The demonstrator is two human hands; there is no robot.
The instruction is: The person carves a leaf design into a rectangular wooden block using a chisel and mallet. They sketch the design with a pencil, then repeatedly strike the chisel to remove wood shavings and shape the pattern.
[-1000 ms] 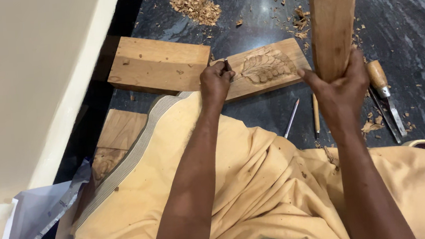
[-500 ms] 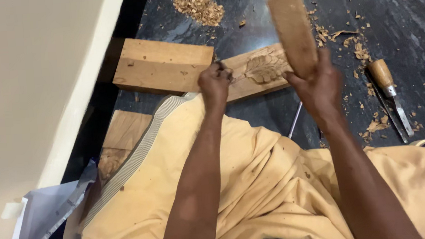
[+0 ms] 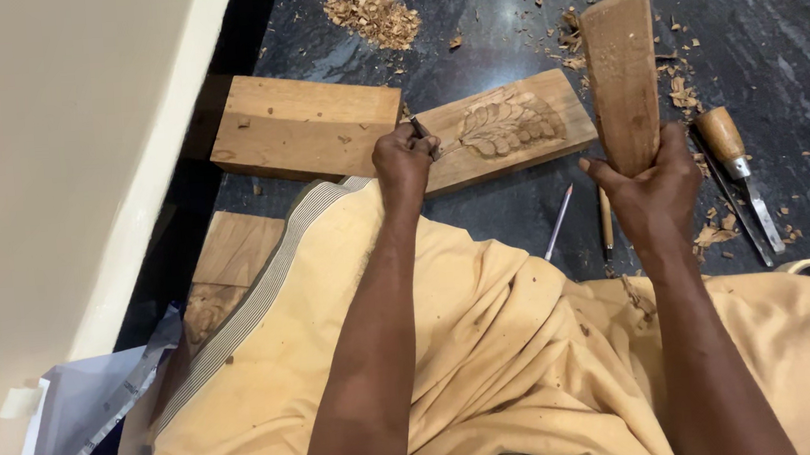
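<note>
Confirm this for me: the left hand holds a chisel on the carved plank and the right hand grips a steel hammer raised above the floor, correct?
Not quite. In the head view the right hand grips a flat wooden mallet, not a steel hammer. The rest holds: the left hand keeps a chisel on the carved plank.

We are counting three wooden boards: a carved panel (image 3: 510, 127) beside the left grip, a plain board (image 3: 303, 125), another (image 3: 231, 254). We are seeing one mallet (image 3: 621, 79) in the right grip, one chisel (image 3: 738, 171) right of it.
</note>
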